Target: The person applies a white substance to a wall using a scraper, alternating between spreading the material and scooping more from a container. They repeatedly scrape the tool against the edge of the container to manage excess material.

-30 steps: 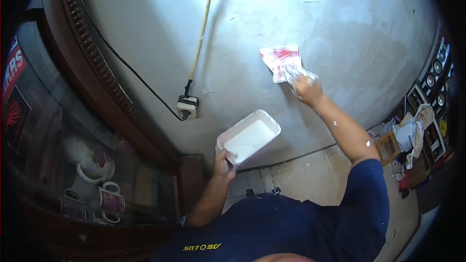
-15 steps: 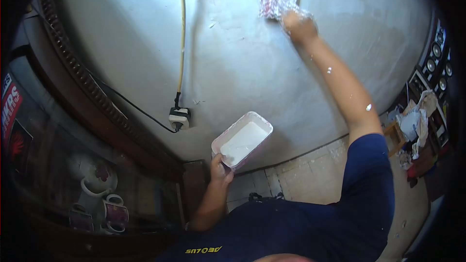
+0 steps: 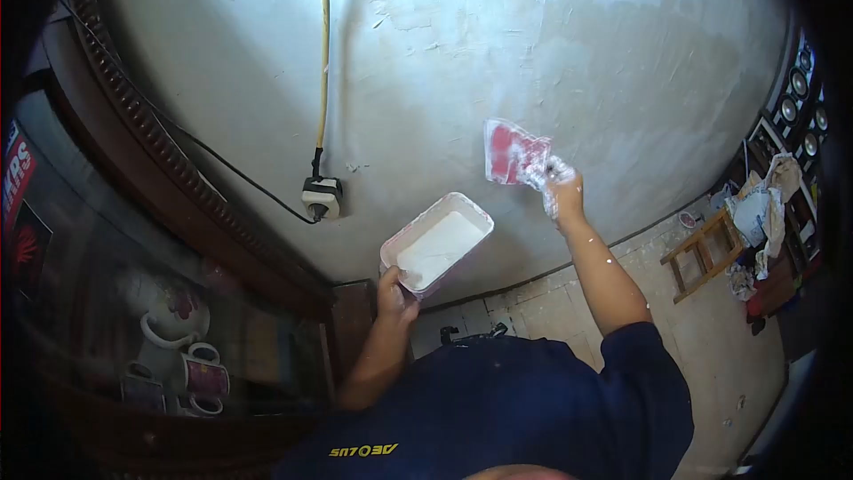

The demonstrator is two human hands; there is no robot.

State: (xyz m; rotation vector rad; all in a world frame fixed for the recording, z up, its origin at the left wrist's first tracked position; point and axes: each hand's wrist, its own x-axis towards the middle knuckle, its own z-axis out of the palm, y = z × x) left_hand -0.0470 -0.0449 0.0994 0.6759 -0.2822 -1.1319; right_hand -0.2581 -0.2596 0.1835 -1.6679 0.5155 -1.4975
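Note:
My left hand (image 3: 396, 295) grips the near corner of a white rectangular tub (image 3: 481, 209), thumb over the rim. White paste (image 3: 442, 249) lies inside the tub. In my right hand (image 3: 566, 188) is a red putty knife (image 3: 513, 153), its wide blade and handle smeared with white paste. The blade points up and left, to the upper right of the tub. Beyond both hands stands a pale wall (image 3: 426, 89) with patchy coating and small raised flecks.
A yellowish cable (image 3: 323, 53) runs down the wall to a white socket (image 3: 322, 198) on the left. A dark wooden cabinet (image 3: 258, 280) holds mugs and a teapot behind glass. To the right are a wooden stool (image 3: 704, 253) and stacked clutter.
My right hand has come down from high on the wall with the putty knife, nearer the tub. The blade was blurred before and now shows clearly. The tub has hardly moved.

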